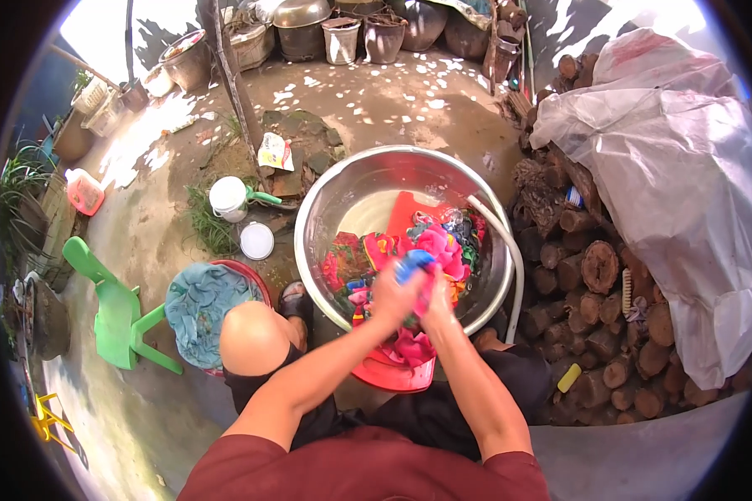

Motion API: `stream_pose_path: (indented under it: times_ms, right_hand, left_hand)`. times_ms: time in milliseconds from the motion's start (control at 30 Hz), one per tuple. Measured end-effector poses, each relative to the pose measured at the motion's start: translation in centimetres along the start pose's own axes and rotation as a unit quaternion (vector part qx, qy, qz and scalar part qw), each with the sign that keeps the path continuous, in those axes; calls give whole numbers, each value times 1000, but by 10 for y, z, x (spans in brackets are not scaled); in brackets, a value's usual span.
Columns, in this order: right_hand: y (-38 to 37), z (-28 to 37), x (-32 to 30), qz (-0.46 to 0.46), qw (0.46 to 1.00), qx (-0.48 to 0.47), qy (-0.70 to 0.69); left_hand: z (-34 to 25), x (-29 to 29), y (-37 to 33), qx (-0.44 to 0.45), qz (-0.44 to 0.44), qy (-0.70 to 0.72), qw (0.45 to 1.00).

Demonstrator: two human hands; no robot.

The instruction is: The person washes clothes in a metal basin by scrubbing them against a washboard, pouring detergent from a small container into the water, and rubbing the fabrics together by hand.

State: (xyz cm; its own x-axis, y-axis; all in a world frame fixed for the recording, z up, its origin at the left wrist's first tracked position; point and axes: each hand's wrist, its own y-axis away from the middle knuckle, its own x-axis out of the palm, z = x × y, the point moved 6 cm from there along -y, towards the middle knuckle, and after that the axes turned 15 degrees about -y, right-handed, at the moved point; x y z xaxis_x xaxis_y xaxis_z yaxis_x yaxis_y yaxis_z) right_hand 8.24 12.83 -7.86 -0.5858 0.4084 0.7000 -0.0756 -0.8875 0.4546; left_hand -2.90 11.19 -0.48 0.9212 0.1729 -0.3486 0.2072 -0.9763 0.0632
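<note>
My left hand (390, 294) and my right hand (437, 302) are pressed together over a wet, brightly flowered cloth (439, 246), gripping a bunched fold of it with a blue patch (411, 267) between them. The cloth spills from a large shiny metal basin (334, 200) onto a red plastic washboard (391, 374) that leans against the basin's near rim. A white hose (514, 267) hangs over the basin's right edge.
A red tub holding teal cloth (205, 305) stands left of my knee. A green plastic chair (113, 313), a white jug (230, 198) and a white lid (256, 240) lie further left. Stacked logs (597, 267) under a white tarp (677, 167) fill the right.
</note>
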Motion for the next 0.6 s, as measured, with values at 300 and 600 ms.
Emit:
stream_pose_path:
  times_ms: [300,600]
  right_hand:
    - [67,-7,26,32,992,123,5]
    - [29,-29,-18,202,910,268,-244]
  left_hand:
    - [69,-19,-42,-68,89,-19,994]
    - [-58,12,92,322,64,-140,934]
